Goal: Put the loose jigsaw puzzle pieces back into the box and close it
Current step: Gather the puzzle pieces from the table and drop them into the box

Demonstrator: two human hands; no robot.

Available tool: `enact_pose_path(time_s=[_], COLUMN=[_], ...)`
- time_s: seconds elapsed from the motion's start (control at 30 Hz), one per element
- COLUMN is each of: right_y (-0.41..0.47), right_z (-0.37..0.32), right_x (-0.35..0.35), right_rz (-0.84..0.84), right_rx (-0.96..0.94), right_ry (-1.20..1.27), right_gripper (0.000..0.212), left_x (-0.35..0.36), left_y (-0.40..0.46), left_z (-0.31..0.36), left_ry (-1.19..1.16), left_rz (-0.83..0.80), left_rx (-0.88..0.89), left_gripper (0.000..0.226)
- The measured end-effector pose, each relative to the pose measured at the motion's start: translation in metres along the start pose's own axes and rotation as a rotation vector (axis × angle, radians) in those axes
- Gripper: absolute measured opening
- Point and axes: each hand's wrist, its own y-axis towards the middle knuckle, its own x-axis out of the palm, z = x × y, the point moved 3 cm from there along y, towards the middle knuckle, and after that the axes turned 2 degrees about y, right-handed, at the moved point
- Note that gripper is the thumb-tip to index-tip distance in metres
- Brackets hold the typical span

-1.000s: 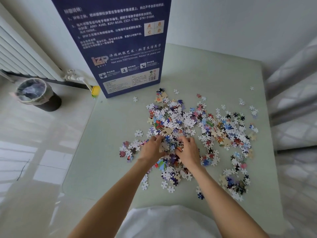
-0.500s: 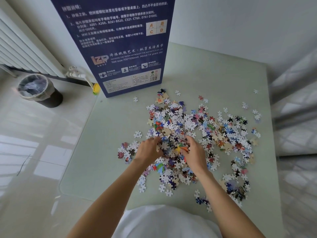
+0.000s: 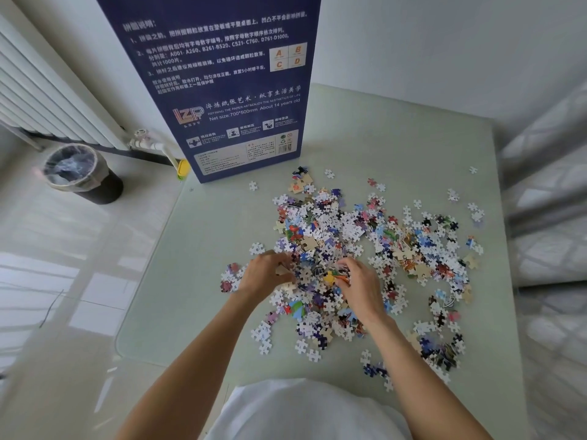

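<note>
A big heap of loose jigsaw pieces (image 3: 359, 246) is spread over the pale green table (image 3: 203, 281). The tall dark blue puzzle box (image 3: 222, 87) stands upright at the table's far left corner; its top is out of view. My left hand (image 3: 265, 274) and my right hand (image 3: 360, 285) lie on the near-left part of the heap, facing each other, fingers curled into a bunch of pieces held between them. The fingertips are partly hidden among the pieces.
A white radiator (image 3: 47, 93) runs along the left wall, and a lined waste bin (image 3: 79, 173) stands on the tiled floor below it. A patterned curtain (image 3: 552, 236) hangs close along the table's right edge. Stray pieces reach near the table's front right.
Both hands have shifted slightly away from me into the heap and moved a little apart, scooping pieces between them. The box has not moved.
</note>
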Motion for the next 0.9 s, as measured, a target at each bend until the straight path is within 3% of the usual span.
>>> enact_pose_path(time_s=[0.4,0.57,0.7,0.8,0.9], right_y=[0.002,0.010,0.025,0.041,0.055], right_z=[-0.006,-0.019,-0.044,-0.065,-0.092], right_x=[-0.015,-0.029,-0.060,-0.096,-0.136], right_rz=[0.080,0.004,-0.041,-0.066,-0.058], right_rx=[-0.068,-0.127,-0.165,-0.169,-0.232], right_ry=[0.009,-0.035,0.077,0.288,0.408], right_gripper=[0.037,0.036,0.037,0.040,0.040], left_x=[-0.009,-0.029,-0.083,-0.146,-0.213], left_y=[-0.005,-0.005,-0.008,-0.013,-0.011], left_z=[0.003,0.016,0.049,0.083,0.110], left_ry=[-0.069,-0.041,-0.053,-0.072,-0.040], left_rz=[0.068,0.096,0.239,0.442,0.657], left_rx=[-0.062,-0.028,0.192,0.431,0.558], left_gripper=[0.011,0.005,0.012,0.017,0.019])
